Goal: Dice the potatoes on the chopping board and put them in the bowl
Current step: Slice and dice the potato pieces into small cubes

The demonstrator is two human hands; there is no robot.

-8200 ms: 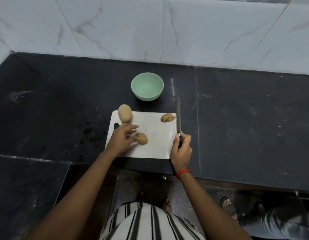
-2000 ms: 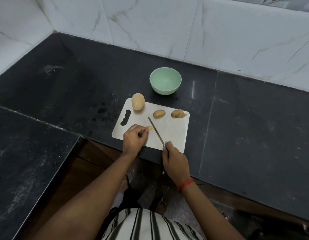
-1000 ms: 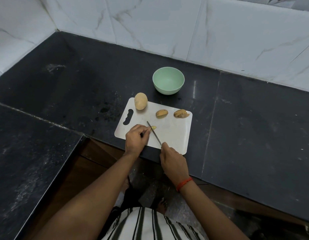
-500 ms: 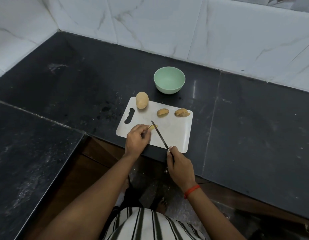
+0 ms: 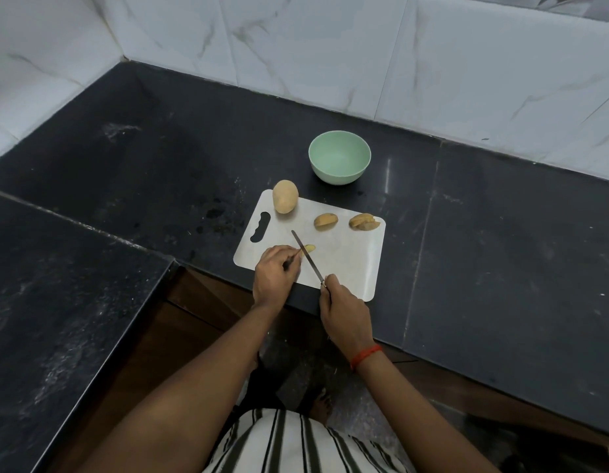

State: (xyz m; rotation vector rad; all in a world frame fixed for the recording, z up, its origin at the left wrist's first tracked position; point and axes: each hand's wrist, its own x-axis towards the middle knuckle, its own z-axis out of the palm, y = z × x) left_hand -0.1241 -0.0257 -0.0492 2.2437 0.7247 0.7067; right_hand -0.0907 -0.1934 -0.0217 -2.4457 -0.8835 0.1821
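left hand (image 5: pixel 275 275): fingers curled, pinning a small potato piece (image 5: pixel 309 248) to the board (image 5: pixel 351 264) near its front-left.
right hand (image 5: pixel 344 314): fingers wrapped round the knife (image 5: pixel 307 256) handle at the board's front edge; blade angled up-left, lying across the piece beside the left fingertips.
potatoes: whole potato (image 5: pixel 285 196) at the board's far-left corner; cut chunk (image 5: pixel 325 221) mid-back; split chunk (image 5: pixel 364 222) at the far-right corner.
bowl (image 5: pixel 339 161): pale green, on the dark counter (image 5: pixel 501 240) just behind the board, nothing in it.
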